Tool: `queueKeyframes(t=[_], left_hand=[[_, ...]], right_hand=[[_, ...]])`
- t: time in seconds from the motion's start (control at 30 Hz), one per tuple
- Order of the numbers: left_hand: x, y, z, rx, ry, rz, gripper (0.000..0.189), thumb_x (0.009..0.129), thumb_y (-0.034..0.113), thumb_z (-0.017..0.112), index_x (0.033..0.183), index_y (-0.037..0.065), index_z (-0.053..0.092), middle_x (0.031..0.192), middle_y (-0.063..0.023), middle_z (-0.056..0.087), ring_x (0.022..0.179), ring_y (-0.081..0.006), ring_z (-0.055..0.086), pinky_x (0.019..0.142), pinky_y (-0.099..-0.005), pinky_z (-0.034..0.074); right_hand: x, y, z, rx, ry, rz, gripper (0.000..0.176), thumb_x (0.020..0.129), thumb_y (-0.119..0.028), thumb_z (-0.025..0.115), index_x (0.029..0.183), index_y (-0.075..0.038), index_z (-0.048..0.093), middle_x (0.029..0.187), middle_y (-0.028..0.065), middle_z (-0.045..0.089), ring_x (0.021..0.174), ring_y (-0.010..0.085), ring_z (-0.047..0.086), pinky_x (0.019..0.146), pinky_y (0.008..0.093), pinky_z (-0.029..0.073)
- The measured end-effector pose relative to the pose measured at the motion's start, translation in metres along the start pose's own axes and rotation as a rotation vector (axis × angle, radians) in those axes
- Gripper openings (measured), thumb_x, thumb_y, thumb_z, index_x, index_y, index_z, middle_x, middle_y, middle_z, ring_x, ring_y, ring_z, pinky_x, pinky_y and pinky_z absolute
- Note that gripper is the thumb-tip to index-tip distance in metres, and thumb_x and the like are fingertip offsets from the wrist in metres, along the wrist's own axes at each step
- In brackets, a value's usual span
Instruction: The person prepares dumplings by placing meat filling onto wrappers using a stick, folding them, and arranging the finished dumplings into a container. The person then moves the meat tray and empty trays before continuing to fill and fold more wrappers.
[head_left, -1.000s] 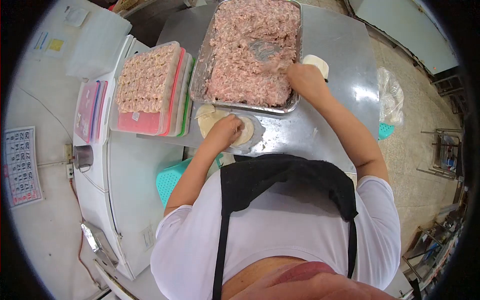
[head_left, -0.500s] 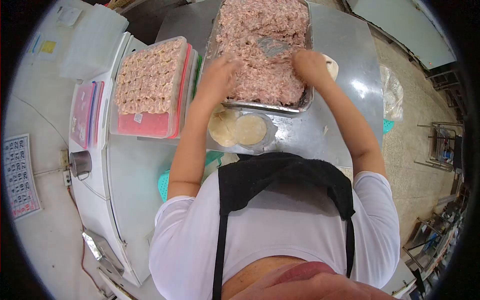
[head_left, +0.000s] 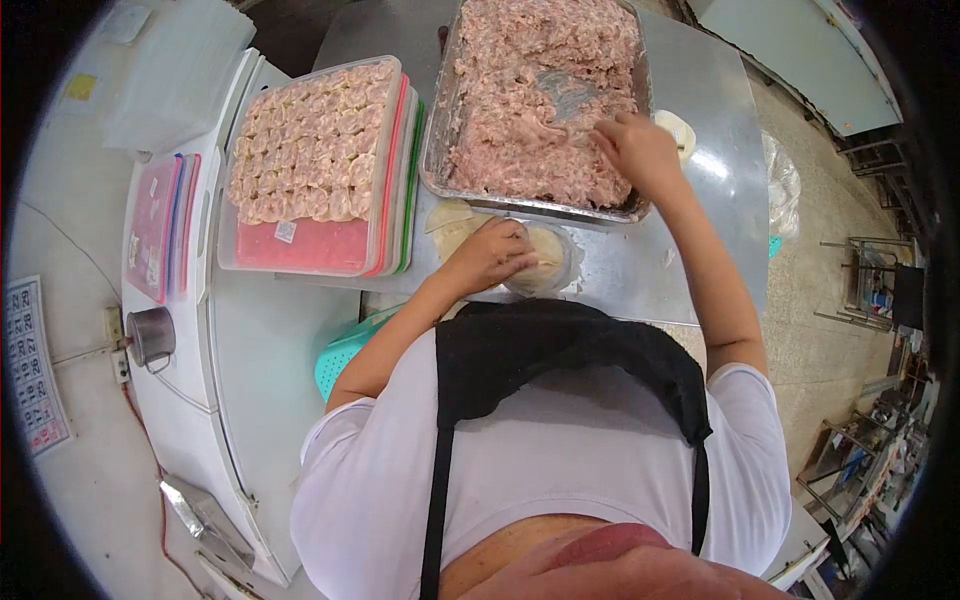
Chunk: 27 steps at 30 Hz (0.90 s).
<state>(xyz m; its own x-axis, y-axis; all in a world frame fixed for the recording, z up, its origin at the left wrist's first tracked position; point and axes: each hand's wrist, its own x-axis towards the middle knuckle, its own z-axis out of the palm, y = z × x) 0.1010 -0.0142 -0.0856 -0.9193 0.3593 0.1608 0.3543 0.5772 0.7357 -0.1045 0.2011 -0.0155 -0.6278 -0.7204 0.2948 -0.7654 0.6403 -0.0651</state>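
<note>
Wrappers (head_left: 548, 262), round and pale, stacked on surface (head_left: 715, 215) just in front of near rim of tray (head_left: 437, 120), close to the body. Left hand (head_left: 495, 253) palm down on top of stack, fingers curled onto uppermost wrapper; pinching or merely pressing, impossible to tell. Edge of one more wrapper poking out to the left of that hand, up against tray wall.

Right hand (head_left: 638, 150) over near right corner of tray, down in mince (head_left: 520, 140), fingers bent toward grey blade (head_left: 568, 95) lying in the meat. Handle hidden behind the hand, so grip not to be made out. Lone wrapper (head_left: 682, 130) on surface just beyond right hand, beside tray.

Mince pink and lumpy, filling tray almost to rim.

Left of tray and right beside it, clear box (head_left: 300, 250) atop a pile of like boxes with red and green lids. Top one packed with rows of dumplings (head_left: 315, 140), bare pink strip at its near end.

Metal cup (head_left: 150, 335) at far left on white top, calendar (head_left: 25, 365) beyond it. Teal stool (head_left: 345, 350) beneath left forearm. Black apron (head_left: 560, 360) over white shirt in foreground.
</note>
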Motion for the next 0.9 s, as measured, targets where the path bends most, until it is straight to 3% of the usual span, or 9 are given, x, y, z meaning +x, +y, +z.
queueKeyframes(t=[0.07,0.17,0.3,0.37,0.47,0.53,0.73,0.8,0.9], left_hand=[[0.000,0.000,-0.005,-0.097,-0.009,-0.035,0.019,0.088,0.022,0.063,0.094,0.005,0.068,0.105,-0.0115,0.060,0.100,-0.0312,0.054,0.088,-0.0409,0.044],[0.006,0.009,-0.015,-0.051,0.122,0.079,0.021,0.091,0.021,0.058,0.094,0.004,0.069,0.105,-0.0114,0.063,0.099,-0.0320,0.056,0.088,-0.0400,0.045],[0.018,0.028,-0.036,-0.059,0.216,0.072,0.023,0.093,0.021,0.056,0.094,0.001,0.067,0.102,-0.0109,0.065,0.095,-0.0281,0.060,0.087,-0.0368,0.046],[0.017,0.024,-0.031,-0.425,0.478,-0.352,0.023,0.094,0.021,0.055,0.097,0.000,0.065,0.097,-0.0070,0.066,0.091,-0.0183,0.061,0.085,-0.0322,0.047],[0.025,0.038,-0.046,-0.655,0.555,-0.374,0.031,0.096,0.027,0.053,0.112,0.002,0.061,0.102,-0.0020,0.062,0.094,-0.0098,0.057,0.082,-0.0273,0.046],[0.025,0.040,-0.055,-0.501,0.517,-0.363,0.035,0.096,0.025,0.054,0.123,0.003,0.055,0.104,-0.0028,0.062,0.092,-0.0116,0.058,0.083,-0.0269,0.047],[0.028,0.020,-0.068,-0.843,0.703,-0.373,0.039,0.096,0.024,0.054,0.126,-0.001,0.055,0.113,-0.0087,0.064,0.098,-0.0148,0.061,0.087,-0.0291,0.048],[0.036,0.014,-0.070,-0.903,0.864,-0.357,0.040,0.098,0.024,0.050,0.126,-0.005,0.054,0.117,-0.0129,0.063,0.103,-0.0193,0.063,0.091,-0.0316,0.049],[0.044,0.006,-0.076,-0.624,0.842,-0.379,0.038,0.097,0.025,0.054,0.122,-0.004,0.057,0.114,-0.0113,0.063,0.104,-0.0157,0.060,0.093,-0.0275,0.046]], right_hand=[[0.009,0.007,0.009,-0.031,0.082,-0.077,0.024,0.090,-0.027,0.055,0.083,-0.007,0.067,0.085,0.0128,0.066,0.077,0.0318,0.067,0.064,0.0458,0.052],[0.003,-0.013,0.015,-0.046,-0.229,0.035,0.025,0.090,-0.023,0.051,0.081,-0.004,0.065,0.083,0.0170,0.067,0.079,0.0346,0.067,0.069,0.0463,0.053],[-0.022,-0.015,0.023,0.166,-0.193,0.141,0.030,0.092,-0.028,0.052,0.082,-0.003,0.065,0.082,0.0190,0.067,0.079,0.0376,0.065,0.071,0.0487,0.051],[-0.028,-0.013,0.014,0.274,-0.237,0.134,0.031,0.092,-0.029,0.052,0.083,-0.003,0.066,0.082,0.0191,0.067,0.079,0.0382,0.065,0.071,0.0492,0.051],[-0.024,-0.005,0.009,0.446,-0.300,0.159,0.032,0.093,-0.031,0.053,0.085,-0.003,0.068,0.082,0.0197,0.066,0.080,0.0394,0.064,0.072,0.0496,0.050],[-0.014,0.006,0.010,0.515,-0.326,0.192,0.032,0.093,-0.031,0.053,0.086,-0.003,0.068,0.082,0.0203,0.066,0.080,0.0399,0.064,0.073,0.0496,0.050],[0.029,0.011,0.027,-0.017,-0.352,0.138,0.031,0.091,-0.027,0.051,0.082,-0.002,0.068,0.086,0.0207,0.067,0.084,0.0395,0.065,0.076,0.0494,0.050],[0.018,0.002,0.031,0.005,-0.337,0.022,0.030,0.089,-0.025,0.052,0.081,-0.001,0.067,0.085,0.0208,0.067,0.086,0.0387,0.065,0.077,0.0490,0.051],[0.007,0.015,0.038,0.353,-0.336,0.172,0.033,0.092,-0.030,0.054,0.090,-0.001,0.069,0.082,0.0198,0.067,0.079,0.0333,0.066,0.071,0.0428,0.050]])
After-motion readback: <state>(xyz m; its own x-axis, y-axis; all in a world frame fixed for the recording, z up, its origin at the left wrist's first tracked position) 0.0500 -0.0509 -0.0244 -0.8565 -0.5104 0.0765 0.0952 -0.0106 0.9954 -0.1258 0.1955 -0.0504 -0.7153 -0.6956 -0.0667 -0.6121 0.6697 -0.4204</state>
